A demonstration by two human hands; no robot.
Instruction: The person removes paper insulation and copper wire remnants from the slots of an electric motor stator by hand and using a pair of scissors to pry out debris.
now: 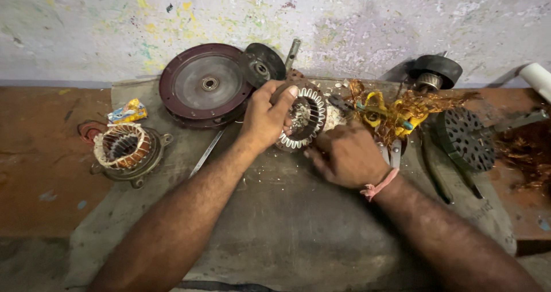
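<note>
Copper-and-white stator ring [305,117] is standing tilted on its edge at the far middle of the table [287,223], its open bore facing roughly toward the camera and slightly rightward. Left hand [265,117] is gripping it from the left side, thumb curling over the top rim, fingers wrapping the outer edge, so this hand is closed on the ring. Right hand [346,155] is sitting just below and right of the ring, knuckles up, fingers curled inward toward the lower rim; whether it is pinching a wire, a tool or nothing cannot be told, since the fingertips are hiding under the hand. A pink thread band [377,186] is circling that wrist.

Relation that matters: the ring is lying between the two hands, left hand holding it, right hand touching or nearly touching its lower right edge. Ring axis is pointing toward the person, not upward.

Nearby: a dark red round motor cover [205,85] is resting behind the left hand; a second wound stator [125,148] in its housing is sitting well apart at the left; a tangle of stripped copper wire with yellow sleeving [396,113] is lying just beyond the right hand; a perforated dark disc [468,138] is leaning further right.

Hidden: the ring's left rim under the fingers, and its contact with the table.
</note>
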